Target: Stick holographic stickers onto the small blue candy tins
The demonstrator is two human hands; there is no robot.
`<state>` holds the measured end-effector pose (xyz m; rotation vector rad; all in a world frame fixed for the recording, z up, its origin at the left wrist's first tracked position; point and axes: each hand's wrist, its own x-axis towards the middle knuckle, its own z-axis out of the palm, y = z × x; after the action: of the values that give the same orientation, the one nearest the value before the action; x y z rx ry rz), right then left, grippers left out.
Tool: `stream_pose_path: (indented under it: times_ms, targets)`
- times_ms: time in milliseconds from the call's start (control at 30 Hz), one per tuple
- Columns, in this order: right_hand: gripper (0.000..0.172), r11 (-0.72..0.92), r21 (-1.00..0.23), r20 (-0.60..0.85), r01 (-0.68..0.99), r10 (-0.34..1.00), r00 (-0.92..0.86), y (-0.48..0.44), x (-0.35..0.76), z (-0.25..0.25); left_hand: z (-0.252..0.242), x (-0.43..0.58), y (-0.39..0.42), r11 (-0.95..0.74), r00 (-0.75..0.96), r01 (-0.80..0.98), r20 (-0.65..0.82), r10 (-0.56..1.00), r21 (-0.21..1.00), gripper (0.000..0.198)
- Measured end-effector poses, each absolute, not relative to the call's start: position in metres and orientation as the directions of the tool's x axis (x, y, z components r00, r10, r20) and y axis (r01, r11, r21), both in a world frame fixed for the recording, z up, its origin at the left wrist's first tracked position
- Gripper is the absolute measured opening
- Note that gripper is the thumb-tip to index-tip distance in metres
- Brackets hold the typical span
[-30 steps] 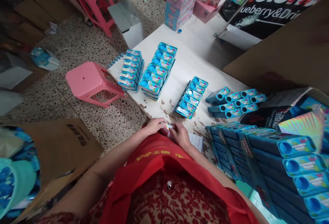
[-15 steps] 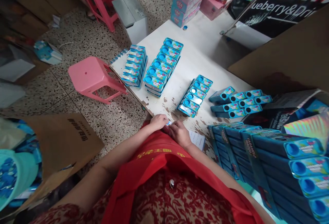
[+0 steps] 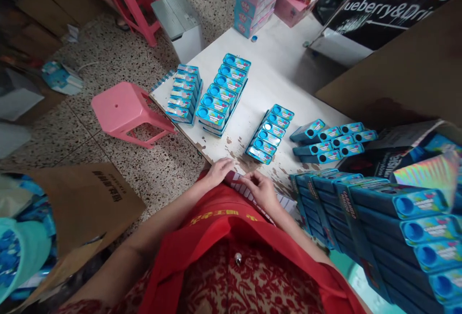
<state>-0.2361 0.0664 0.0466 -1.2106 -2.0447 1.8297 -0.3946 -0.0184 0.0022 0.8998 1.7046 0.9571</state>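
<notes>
You're at the label sheet (image 3: 240,188), seemingly loosening a label; it runs from your left hand (image 3: 218,171), grip unclear, beneath your right hand (image 3: 249,179), fingertips bunched, catch hidden; hands apart; next calls, I'd judge, for a light pull, short of the blue boxes (image 3: 268,135) just beyond.

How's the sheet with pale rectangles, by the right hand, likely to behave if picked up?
The sheet looks thin, so it is probably light. It likely bends or sags, since no thick edge shows. Its flat shape makes rolling unlikely.
</notes>
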Motion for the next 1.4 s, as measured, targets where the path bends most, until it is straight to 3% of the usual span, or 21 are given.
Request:
stream_pose_path:
  times_ms: [100, 167, 267, 400, 600, 700, 833, 933, 1067, 1133, 1233, 1333, 1400]
  targets:
    - [0.026, -0.165, -0.916, -0.367, 0.366, 0.715, -0.595, 0.074, -0.236, 0.053, 0.017, -0.391, -0.021, 0.402, -0.047, -0.135, -0.411, 0.911, 0.906, 0.035]
    - [0.027, -0.189, -0.926, -0.344, 0.327, 0.777, -0.526, 0.078, -0.237, 0.052, 0.023, -0.389, -0.015, 0.468, 0.001, -0.17, -0.475, 0.88, 0.867, 0.028]
    - [0.027, -0.164, -0.931, -0.286, 0.325, 0.882, -0.374, 0.084, -0.241, 0.046, 0.029, -0.393, 0.008, 0.499, -0.043, -0.078, -0.503, 0.863, 0.863, 0.022]
    - [0.026, -0.026, -0.9, -0.115, 0.436, 0.977, -0.18, 0.101, -0.254, 0.036, 0.04, -0.41, 0.056, 0.418, -0.07, 0.104, -0.412, 0.908, 0.903, 0.015]
    - [0.015, 0.002, -0.823, -0.005, 0.567, 1.0, -0.011, 0.129, -0.278, 0.024, 0.043, -0.433, 0.106, 0.286, -0.043, 0.414, -0.296, 0.954, 0.864, 0.019]
    - [0.011, 0.046, -0.796, 0.048, 0.603, 0.999, -0.013, 0.132, -0.282, 0.017, 0.033, -0.436, 0.115, 0.248, -0.022, 0.463, -0.268, 0.963, 0.851, 0.019]
    - [0.018, 0.009, -0.804, 0.026, 0.595, 0.999, 0.02, 0.131, -0.279, 0.011, 0.016, -0.434, 0.111, 0.33, -0.075, 0.449, -0.334, 0.94, 0.83, 0.023]
    - [0.033, -0.119, -0.835, -0.069, 0.538, 0.991, 0.111, 0.132, -0.277, 0.006, 0.007, -0.424, 0.099, 0.48, -0.267, 0.476, -0.399, 0.877, 0.737, 0.028]
    - [0.048, -0.164, -0.872, -0.136, 0.462, 0.986, 0.093, 0.139, -0.279, -0.001, 0.002, -0.398, 0.079, 0.379, -0.319, 0.391, -0.263, 0.911, 0.839, 0.049]
    - [0.047, -0.177, -0.873, -0.159, 0.454, 0.984, 0.078, 0.144, -0.277, 0.0, 0.003, -0.392, 0.069, 0.351, -0.225, 0.432, -0.278, 0.934, 0.831, 0.057]
    - [0.039, -0.177, -0.869, -0.175, 0.461, 0.983, 0.047, 0.142, -0.269, 0.012, 0.005, -0.403, 0.047, 0.385, -0.158, 0.5, -0.356, 0.921, 0.776, 0.052]
    - [0.035, -0.015, -0.872, -0.026, 0.49, 1.0, -0.016, 0.12, -0.257, 0.028, 0.001, -0.42, 0.015, 0.446, -0.152, 0.412, -0.423, 0.893, 0.795, 0.044]
    - [0.03, 0.124, -0.861, 0.029, 0.494, 0.98, -0.196, 0.097, -0.25, 0.033, -0.006, -0.424, -0.005, 0.505, -0.106, 0.304, -0.498, 0.861, 0.808, 0.041]
